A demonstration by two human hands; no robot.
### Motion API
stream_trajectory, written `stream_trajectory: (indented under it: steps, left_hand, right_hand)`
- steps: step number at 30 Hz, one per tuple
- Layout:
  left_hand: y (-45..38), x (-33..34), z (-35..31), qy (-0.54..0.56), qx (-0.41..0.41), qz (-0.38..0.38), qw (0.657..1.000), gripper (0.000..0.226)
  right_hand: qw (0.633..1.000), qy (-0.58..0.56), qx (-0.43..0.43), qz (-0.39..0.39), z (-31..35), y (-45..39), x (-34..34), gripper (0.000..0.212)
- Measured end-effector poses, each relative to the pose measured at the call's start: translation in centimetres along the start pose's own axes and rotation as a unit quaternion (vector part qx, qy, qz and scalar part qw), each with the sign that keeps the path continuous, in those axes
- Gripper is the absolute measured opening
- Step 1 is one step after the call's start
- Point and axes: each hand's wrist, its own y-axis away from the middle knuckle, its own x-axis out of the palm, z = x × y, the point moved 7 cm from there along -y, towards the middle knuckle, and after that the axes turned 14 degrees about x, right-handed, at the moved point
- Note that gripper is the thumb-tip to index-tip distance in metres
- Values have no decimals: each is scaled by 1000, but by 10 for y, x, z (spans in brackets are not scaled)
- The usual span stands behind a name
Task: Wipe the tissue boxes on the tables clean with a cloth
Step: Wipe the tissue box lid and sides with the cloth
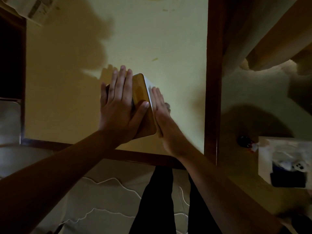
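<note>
We press the box (pixel 143 98) at mid-frame between flat hands, left hand (pixel 118 105) on top, right hand (pixel 160 112) alongside; neither grip curls. No cloth shows, so we should fetch one.

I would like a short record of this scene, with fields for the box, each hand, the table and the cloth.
box: tissue box with wooden top and white side, on the table
left hand: flat on the top, fingers straight
right hand: flat against the white side
table: pale yellow top, dark wooden rim
cloth: none visible
</note>
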Motion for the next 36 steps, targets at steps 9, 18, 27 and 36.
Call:
stream_trajectory:
  steps: [9, 18, 27, 36]
  left_hand:
    - [1, 1, 0, -3, -6, 4, 1000, 85]
    - [5, -11, 3, 132, -67, -21, 989, 81]
    - [18, 14, 9, 145, -470, -93, 865, 101]
    - [20, 0, 6, 17, -13, 26, 999, 94]
  right_hand:
    - [999, -29, 23, 24, 25, -58, -10, 57]
    - [999, -13, 23, 36, 34, -93, -18, 57]
    - [996, -25, 34, 78, 22, -88, -11, 57]
    - [998, 18, 8, 62, -1, -9, -4, 53]
